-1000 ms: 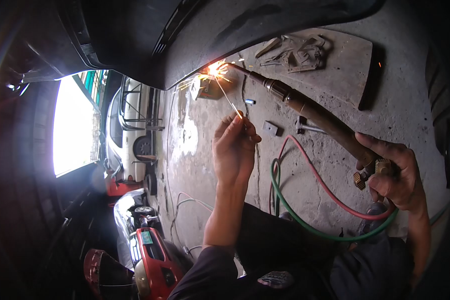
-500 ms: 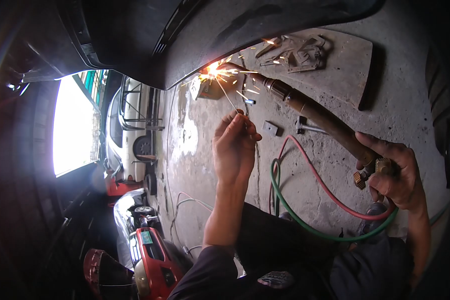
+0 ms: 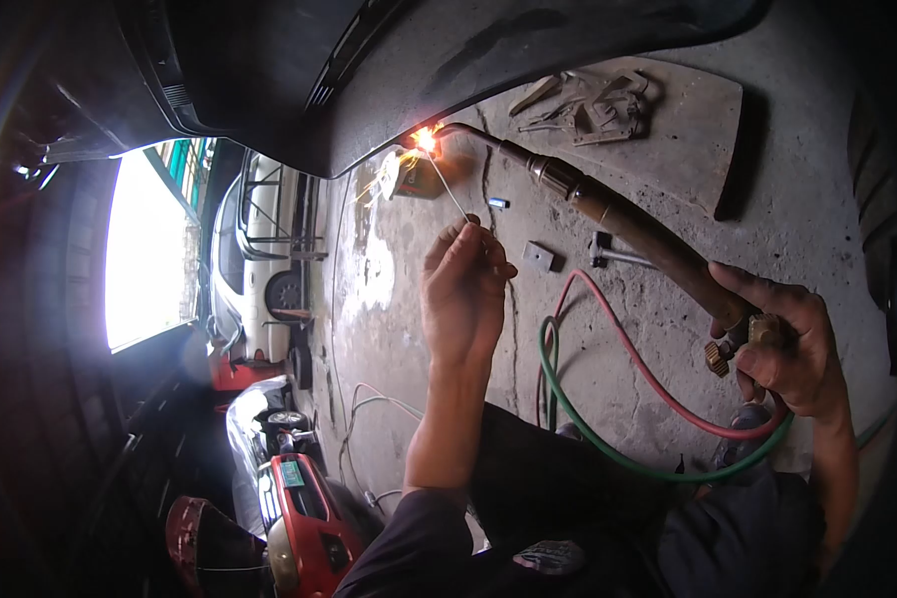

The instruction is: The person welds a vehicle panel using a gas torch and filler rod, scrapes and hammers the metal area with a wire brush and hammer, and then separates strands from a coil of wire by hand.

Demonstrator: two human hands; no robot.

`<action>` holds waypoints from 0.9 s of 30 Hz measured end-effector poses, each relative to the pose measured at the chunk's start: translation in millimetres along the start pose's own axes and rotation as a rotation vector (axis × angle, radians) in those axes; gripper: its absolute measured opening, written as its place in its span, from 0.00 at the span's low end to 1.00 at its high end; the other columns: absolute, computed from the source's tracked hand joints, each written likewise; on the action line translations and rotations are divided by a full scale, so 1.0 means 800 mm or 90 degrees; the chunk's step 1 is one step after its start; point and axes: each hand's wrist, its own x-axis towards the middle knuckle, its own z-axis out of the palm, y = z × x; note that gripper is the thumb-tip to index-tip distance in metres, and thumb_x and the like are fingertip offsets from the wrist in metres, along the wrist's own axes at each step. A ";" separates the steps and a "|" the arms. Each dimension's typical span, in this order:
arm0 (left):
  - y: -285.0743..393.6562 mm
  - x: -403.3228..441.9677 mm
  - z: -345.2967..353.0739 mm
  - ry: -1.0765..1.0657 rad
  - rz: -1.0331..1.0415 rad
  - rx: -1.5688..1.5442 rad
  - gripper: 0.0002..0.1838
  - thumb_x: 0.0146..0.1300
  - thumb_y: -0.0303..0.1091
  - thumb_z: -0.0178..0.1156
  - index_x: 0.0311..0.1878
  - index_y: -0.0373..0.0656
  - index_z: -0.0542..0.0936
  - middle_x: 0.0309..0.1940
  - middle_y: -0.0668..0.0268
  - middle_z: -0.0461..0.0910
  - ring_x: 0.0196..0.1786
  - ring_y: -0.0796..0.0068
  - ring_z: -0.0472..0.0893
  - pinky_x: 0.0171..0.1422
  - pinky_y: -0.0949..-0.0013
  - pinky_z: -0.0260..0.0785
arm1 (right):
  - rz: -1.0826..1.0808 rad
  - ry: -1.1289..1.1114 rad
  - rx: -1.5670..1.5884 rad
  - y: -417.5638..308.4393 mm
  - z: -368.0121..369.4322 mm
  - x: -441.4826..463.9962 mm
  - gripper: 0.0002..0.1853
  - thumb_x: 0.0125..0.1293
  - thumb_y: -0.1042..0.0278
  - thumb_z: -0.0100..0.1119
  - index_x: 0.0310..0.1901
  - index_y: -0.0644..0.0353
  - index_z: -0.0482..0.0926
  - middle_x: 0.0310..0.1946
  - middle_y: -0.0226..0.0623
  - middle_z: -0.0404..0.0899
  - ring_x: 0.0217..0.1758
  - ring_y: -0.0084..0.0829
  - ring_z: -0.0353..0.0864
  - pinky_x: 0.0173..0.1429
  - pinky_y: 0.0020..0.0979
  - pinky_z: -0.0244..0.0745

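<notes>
My left hand [image 3: 465,284] pinches a thin metal rod [image 3: 449,189] between thumb and fingers. The rod's far end meets a bright flame with sparks [image 3: 426,140] at the lower edge of a dark panel [image 3: 389,120]. My right hand [image 3: 789,344] is wrapped round the valve end of a brass-coloured torch [image 3: 648,239]. From there the torch slants up and left, its bent tip at the flame. A red hose [image 3: 633,359] and a green hose [image 3: 608,453] loop below the torch toward my right hand.
Metal parts [image 3: 598,108] lie on a flat plate [image 3: 703,130] on the concrete floor. Nearer are a small metal block [image 3: 539,255], a hammer-like tool [image 3: 618,251] and a small cylinder [image 3: 499,202]. A container [image 3: 416,177] stands behind the flame. A white vehicle [image 3: 259,259] and red bumper [image 3: 314,518] are at left.
My left hand has shifted slightly up and left with the rod. The sparks have shrunk and no longer spray right across the torch tip. My right hand and the torch hold nearly the same position.
</notes>
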 end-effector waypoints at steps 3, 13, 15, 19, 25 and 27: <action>0.000 -0.001 0.002 0.015 0.002 0.009 0.10 0.74 0.28 0.56 0.53 0.37 0.81 0.41 0.62 0.84 0.42 0.73 0.81 0.38 0.75 0.74 | -0.001 -0.001 -0.002 0.000 0.001 0.000 0.37 0.53 0.72 0.60 0.69 0.61 0.73 0.33 0.34 0.82 0.21 0.16 0.77 0.29 0.20 0.77; -0.001 0.000 0.003 0.025 0.004 0.022 0.09 0.73 0.27 0.57 0.52 0.37 0.81 0.41 0.62 0.84 0.42 0.73 0.81 0.39 0.74 0.75 | 0.003 0.003 -0.005 -0.001 0.002 0.001 0.36 0.54 0.70 0.62 0.70 0.61 0.73 0.33 0.34 0.82 0.20 0.16 0.77 0.29 0.19 0.77; -0.001 0.000 0.003 0.019 0.004 0.020 0.09 0.73 0.27 0.57 0.52 0.37 0.81 0.40 0.62 0.84 0.41 0.73 0.81 0.40 0.74 0.75 | -0.004 0.001 -0.004 0.000 0.001 0.001 0.36 0.55 0.70 0.62 0.70 0.61 0.72 0.32 0.34 0.82 0.20 0.16 0.77 0.28 0.20 0.77; -0.001 0.000 0.004 0.024 0.004 0.028 0.09 0.73 0.27 0.57 0.52 0.37 0.81 0.40 0.62 0.84 0.41 0.73 0.81 0.40 0.73 0.76 | -0.008 -0.006 0.003 0.002 0.001 0.002 0.36 0.55 0.69 0.62 0.70 0.61 0.73 0.33 0.34 0.82 0.20 0.16 0.77 0.28 0.20 0.77; -0.002 0.002 0.003 0.040 0.003 0.020 0.09 0.73 0.27 0.57 0.52 0.37 0.81 0.41 0.62 0.84 0.42 0.73 0.81 0.40 0.74 0.74 | -0.007 0.005 0.006 -0.001 0.003 0.002 0.35 0.55 0.70 0.62 0.69 0.61 0.73 0.33 0.34 0.82 0.20 0.15 0.77 0.28 0.19 0.77; -0.002 0.003 0.003 0.051 0.003 0.017 0.09 0.73 0.27 0.57 0.52 0.37 0.81 0.41 0.62 0.84 0.42 0.73 0.80 0.40 0.74 0.74 | -0.004 0.001 0.005 -0.001 0.003 0.002 0.36 0.55 0.71 0.62 0.69 0.61 0.73 0.33 0.35 0.82 0.20 0.15 0.77 0.28 0.19 0.77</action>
